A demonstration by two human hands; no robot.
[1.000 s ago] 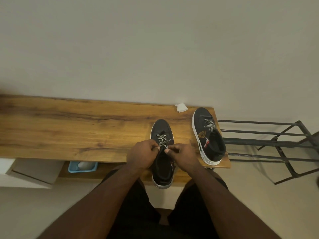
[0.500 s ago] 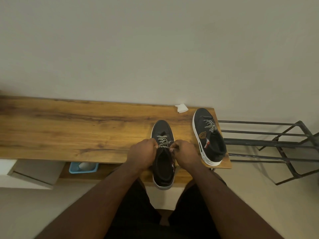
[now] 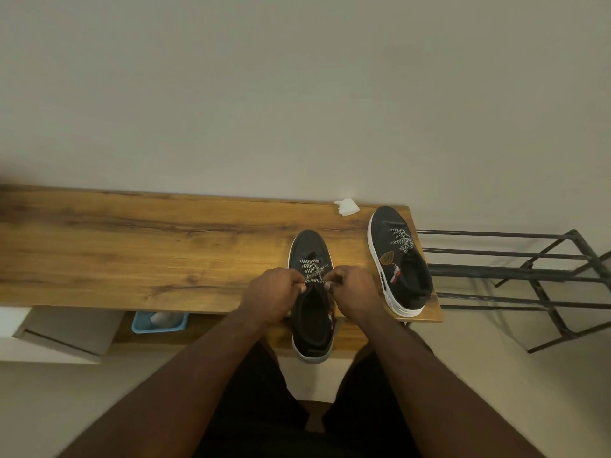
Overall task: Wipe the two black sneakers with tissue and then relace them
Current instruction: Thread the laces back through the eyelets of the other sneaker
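- hands work at the near black sneaker (image 3: 310, 322), which sits on the wooden surface (image 3: 139, 252) with its heel over the front edge.
- left hand (image 3: 269, 297) and right hand (image 3: 355, 295) each have their grip pinched on the speckled lace (image 3: 312, 272), one on each side.
- second black sneaker (image 3: 401, 262) lies at the right end, already laced.
- white tissue (image 3: 346, 206) rests by the wall.
- metal rack (image 3: 515, 276) stands to the right.
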